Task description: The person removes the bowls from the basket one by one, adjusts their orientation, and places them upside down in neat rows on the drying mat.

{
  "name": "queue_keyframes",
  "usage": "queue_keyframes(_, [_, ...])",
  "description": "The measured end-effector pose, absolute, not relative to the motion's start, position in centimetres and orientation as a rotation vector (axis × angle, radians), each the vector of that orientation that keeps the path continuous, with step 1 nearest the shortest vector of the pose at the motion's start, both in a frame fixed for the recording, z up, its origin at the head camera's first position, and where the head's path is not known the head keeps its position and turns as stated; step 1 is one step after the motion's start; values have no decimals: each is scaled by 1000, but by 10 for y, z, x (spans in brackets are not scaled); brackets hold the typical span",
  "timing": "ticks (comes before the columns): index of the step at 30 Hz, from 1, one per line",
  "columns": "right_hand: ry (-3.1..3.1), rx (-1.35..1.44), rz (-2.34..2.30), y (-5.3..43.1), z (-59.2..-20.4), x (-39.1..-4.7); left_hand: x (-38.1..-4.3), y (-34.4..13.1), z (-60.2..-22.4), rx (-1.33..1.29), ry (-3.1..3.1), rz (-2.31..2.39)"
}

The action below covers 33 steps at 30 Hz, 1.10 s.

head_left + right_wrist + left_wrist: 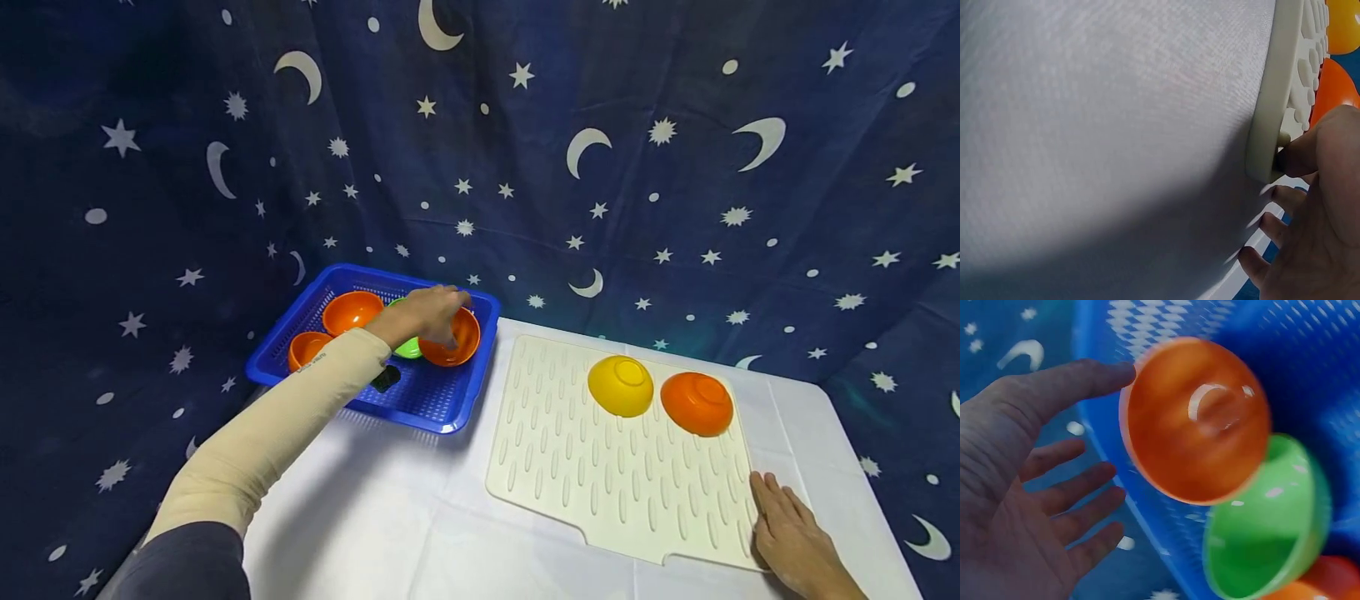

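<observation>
Nearest, the right hand (pixel 798 533) lies at the near right edge of the cream draining mat (pixel 555 433) on the white-covered bench (pixel 390 525), its fingers extended, thumb at the mat's edge, no grip showing. Farther back, an upturned yellow bowl (pixel 615 392) and an upturned orange bowl (pixel 696 407) sit on the mat's far right part. At the far left, in the right end of the blue plastic basket (pixel 484 358), an orange bowl (pixel 1179 444) with its inside showing lies just beside a green bowl (pixel 1260 519). It looks light, stiff and smooth, probably slippery but hardly fragile, best pinched by its rim. The left hand (pixel 427 315) is over it, thumb at the rim, other fingers spread wide apart beyond, no closed grasp; whether the thumb touches, I cannot tell.
</observation>
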State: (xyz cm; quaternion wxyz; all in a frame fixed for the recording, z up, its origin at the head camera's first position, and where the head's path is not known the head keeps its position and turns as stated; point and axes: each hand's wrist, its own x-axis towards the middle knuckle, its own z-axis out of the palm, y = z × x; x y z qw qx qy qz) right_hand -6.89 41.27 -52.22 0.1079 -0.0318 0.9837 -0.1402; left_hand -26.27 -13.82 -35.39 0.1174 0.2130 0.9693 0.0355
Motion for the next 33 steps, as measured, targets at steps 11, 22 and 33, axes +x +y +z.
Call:
queue_keyframes(11, [2889, -167, -469, 417, -524, -70, -281, -161, -377, 365, 2735, 313])
queue_keyframes(22, [2913, -174, -494, 414, -527, -68, -278, -160, -391, 386, 2669, 88])
queue_keyframes(33, [2903, -180, -504, 411, -524, -69, -278, -161, -395, 339, 2652, 99])
